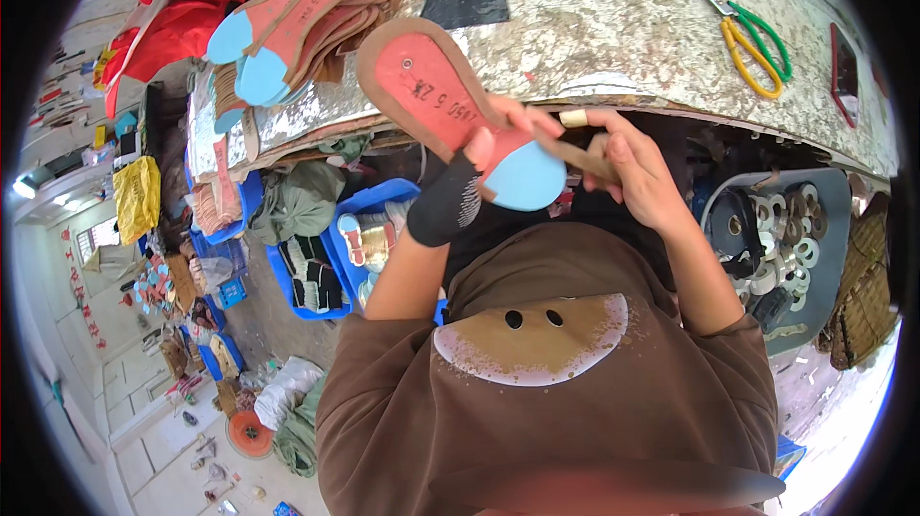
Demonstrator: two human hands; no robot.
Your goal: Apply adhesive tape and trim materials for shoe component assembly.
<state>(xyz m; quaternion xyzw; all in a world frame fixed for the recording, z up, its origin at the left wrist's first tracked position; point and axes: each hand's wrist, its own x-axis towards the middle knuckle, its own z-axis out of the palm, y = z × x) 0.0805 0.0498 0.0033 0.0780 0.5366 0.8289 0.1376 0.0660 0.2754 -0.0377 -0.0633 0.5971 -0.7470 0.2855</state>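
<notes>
The red insole [417, 85] with its blue toe, near the centre of the frame, looks light and stiff, likely best held at its waist, where your left hand [458, 183] pinches it. Your right hand [634, 166] grips a flat brown piece [575, 157] by the toe; a pile of insoles [311, 32] sits upper left, scissors [736, 37] upper right.

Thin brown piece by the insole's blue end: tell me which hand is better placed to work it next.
Right, most likely: the right hand already holds the brown piece, while the left hand, wrapped in black, is busy holding the insole.
</notes>
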